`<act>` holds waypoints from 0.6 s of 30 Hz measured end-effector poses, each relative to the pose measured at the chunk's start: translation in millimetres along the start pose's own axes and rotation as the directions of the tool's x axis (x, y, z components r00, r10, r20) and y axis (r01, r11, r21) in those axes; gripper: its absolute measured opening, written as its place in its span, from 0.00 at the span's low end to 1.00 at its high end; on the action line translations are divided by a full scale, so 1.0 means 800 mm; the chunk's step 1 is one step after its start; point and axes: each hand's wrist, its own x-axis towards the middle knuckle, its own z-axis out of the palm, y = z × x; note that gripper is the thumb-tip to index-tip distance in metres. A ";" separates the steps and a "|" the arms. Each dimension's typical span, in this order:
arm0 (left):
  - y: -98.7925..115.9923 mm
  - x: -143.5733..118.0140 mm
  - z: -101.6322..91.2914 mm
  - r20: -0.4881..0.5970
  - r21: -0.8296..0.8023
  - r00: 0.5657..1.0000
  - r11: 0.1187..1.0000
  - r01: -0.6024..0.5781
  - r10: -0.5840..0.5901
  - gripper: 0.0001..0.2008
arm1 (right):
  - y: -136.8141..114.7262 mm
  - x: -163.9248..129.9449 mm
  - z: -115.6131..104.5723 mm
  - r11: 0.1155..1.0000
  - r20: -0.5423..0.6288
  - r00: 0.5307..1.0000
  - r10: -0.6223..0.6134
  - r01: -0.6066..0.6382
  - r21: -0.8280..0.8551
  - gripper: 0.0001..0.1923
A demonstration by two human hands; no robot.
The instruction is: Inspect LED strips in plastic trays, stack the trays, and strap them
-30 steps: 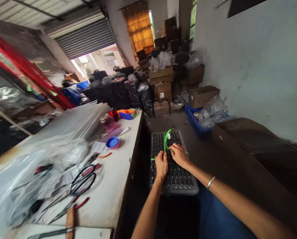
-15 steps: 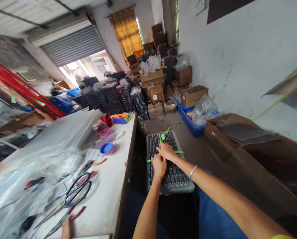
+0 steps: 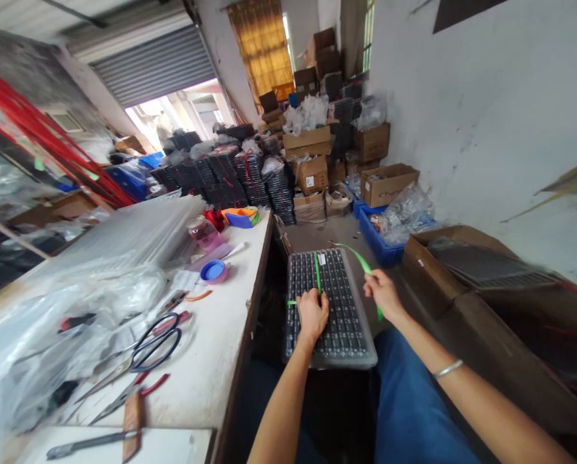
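A clear plastic tray [image 3: 334, 361] with rows of small dark parts lies in front of my legs, right of the white table. My left hand [image 3: 312, 314] presses on top of it, fingers closed on a green strap [image 3: 318, 270] where its two runs meet. One run goes to the tray's far edge, the other to its left edge. Off the tray's right side, my right hand [image 3: 383, 293] is closed around a loose length of green strap [image 3: 360, 258]; an end curves away above the fist and another part hangs below. A white label [image 3: 322, 259] sits near the far edge.
On the white table [image 3: 220, 335] at left lie scissors [image 3: 156, 345], pliers [image 3: 128, 393], a blue-and-pink tape roll [image 3: 214, 271] and plastic bags [image 3: 104, 296]. An open carton [image 3: 438, 283] and a blue crate [image 3: 380, 241] stand at right. Stacked trays [image 3: 249, 177] fill the back.
My right hand has moved right and off the tray, drawing a green strap with it. My left hand stays on the tray. The view has shifted slightly.
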 end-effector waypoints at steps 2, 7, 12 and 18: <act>0.002 -0.002 -0.001 -0.006 0.015 1.000 1.000 -0.010 0.010 0.11 | -0.006 0.021 -0.030 0.989 -0.079 0.996 0.039 -0.027 0.144 0.19; 0.008 -0.008 -0.004 -0.058 0.055 0.998 0.998 0.000 0.003 0.08 | -0.029 0.065 -0.097 0.932 -0.164 0.983 0.085 -0.020 0.361 0.18; 0.013 -0.011 0.001 -0.043 0.049 0.999 0.999 -0.022 0.024 0.11 | -0.034 0.085 -0.036 0.915 -0.105 0.983 0.151 -0.099 0.391 0.10; 0.012 -0.012 -0.003 -0.018 0.026 1.000 1.000 0.014 -0.014 0.16 | -0.062 0.080 0.110 0.929 0.241 0.965 0.105 -0.181 0.322 0.11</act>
